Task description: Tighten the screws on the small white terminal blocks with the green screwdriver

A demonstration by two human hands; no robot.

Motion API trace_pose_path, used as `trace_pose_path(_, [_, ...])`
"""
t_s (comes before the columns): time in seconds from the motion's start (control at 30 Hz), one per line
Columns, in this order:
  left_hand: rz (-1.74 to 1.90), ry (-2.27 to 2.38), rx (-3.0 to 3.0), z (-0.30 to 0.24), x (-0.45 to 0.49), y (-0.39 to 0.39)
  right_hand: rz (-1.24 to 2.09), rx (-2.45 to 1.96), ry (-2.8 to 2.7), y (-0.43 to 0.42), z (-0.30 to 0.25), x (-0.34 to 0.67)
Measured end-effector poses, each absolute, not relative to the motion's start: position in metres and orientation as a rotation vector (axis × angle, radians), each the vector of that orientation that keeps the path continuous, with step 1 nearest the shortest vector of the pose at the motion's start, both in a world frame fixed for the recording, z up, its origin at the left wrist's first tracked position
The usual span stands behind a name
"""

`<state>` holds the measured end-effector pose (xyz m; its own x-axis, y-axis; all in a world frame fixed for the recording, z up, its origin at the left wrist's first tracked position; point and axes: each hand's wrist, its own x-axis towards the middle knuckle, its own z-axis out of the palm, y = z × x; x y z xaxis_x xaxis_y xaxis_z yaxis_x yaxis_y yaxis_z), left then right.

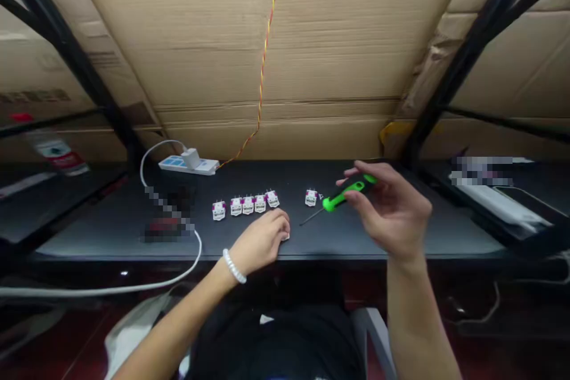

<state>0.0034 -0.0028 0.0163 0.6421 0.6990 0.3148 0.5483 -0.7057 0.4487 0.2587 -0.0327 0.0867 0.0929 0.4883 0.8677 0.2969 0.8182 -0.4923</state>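
My right hand (392, 214) is raised over the dark tabletop, its fingers closed around a green-and-black screwdriver (341, 195). The thin shaft points down and to the left. Near the front edge, my left hand (265, 234), with a pale beaded bracelet on the wrist, has its fingers closed on a small white part (285, 237), mostly hidden by them. Behind this hand lie several small white-and-purple parts with metal prongs: a leftmost part (218, 210) and a group (248, 205) in a row. A similar white-and-purple part (311, 197) sits alone left of the screwdriver's handle.
A white power strip (209, 167) with a plugged-in charger (191, 158) is at the back left. Its white cable (199, 246) crosses the table's left side. A twisted red-and-yellow wire (262, 65) runs up the cardboard (333, 59). Black metal posts (95, 86) flank the table.
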Motion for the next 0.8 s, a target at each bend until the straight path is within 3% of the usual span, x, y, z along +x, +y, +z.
trace_pose_path(0.8, [0.835,0.944,2.409,0.001,0.004,0.005,0.184,-0.655,-1.740,-0.025,0.077,0.235])
